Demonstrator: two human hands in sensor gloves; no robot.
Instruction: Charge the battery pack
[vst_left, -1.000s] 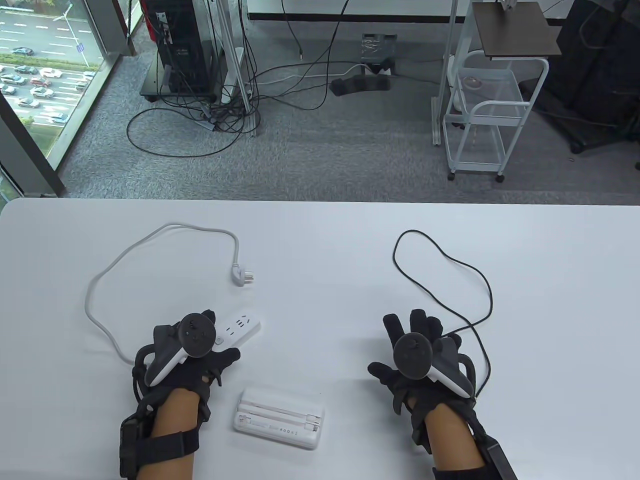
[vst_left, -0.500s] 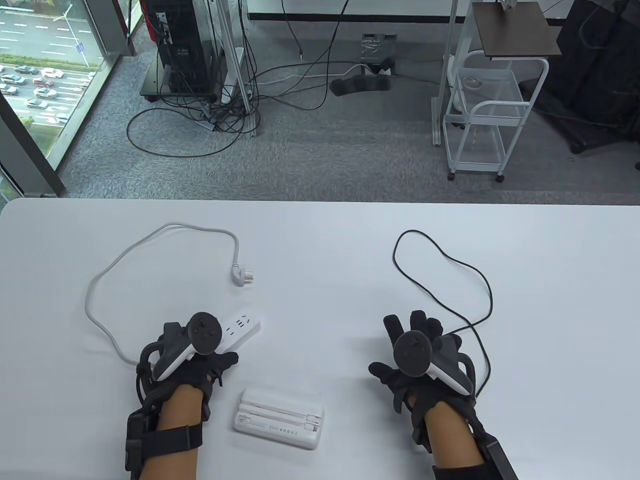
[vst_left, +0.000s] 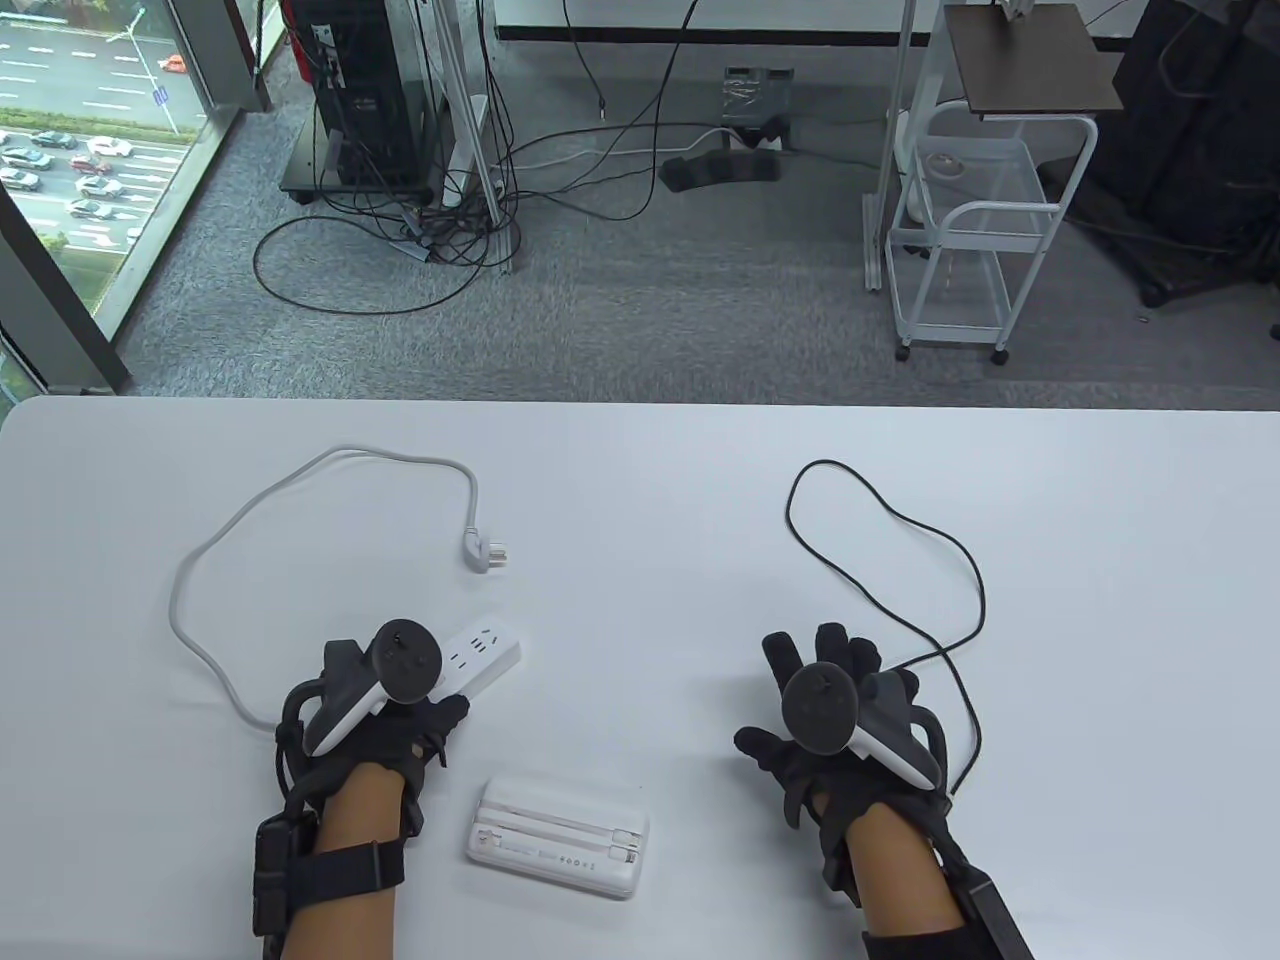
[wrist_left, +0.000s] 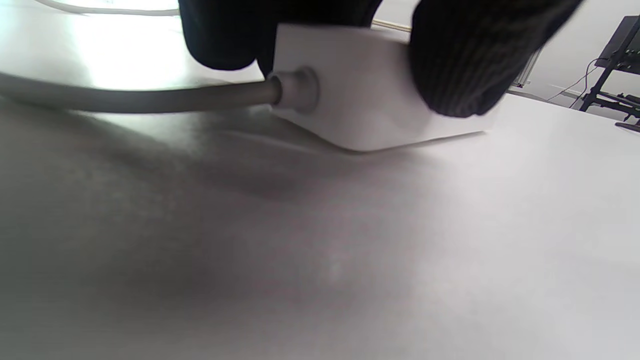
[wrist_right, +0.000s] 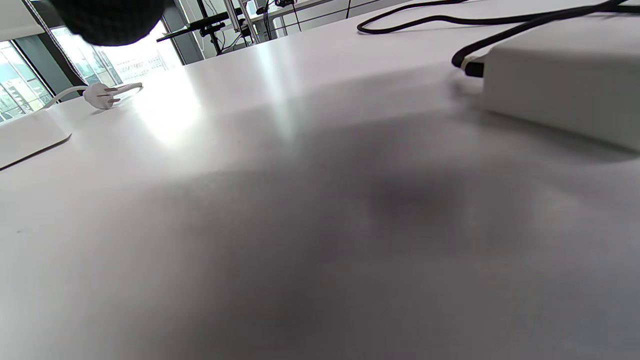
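Note:
The white battery pack (vst_left: 558, 838) lies flat near the table's front edge, between my hands. My left hand (vst_left: 420, 700) rests on the near end of the white power strip (vst_left: 485, 655). In the left wrist view its fingers (wrist_left: 460, 55) grip the strip's end (wrist_left: 360, 95) where the grey cord (wrist_left: 140, 97) enters. My right hand (vst_left: 815, 655) lies with fingers spread over the table and holds nothing. A white charger block (wrist_right: 565, 95) with a black cable (wrist_right: 450, 20) sits beside it. The hand hides the block in the table view.
The strip's grey cord loops left and back to its loose plug (vst_left: 487, 551), also in the right wrist view (wrist_right: 100, 95). The black cable (vst_left: 880, 520) loops over the right half of the table. Beyond the far edge (vst_left: 640, 400) is floor with a cart and cables.
My left hand has shifted slightly right and forward over the strip's end. My right hand has barely moved. The battery pack, strip and cables have stayed in place.

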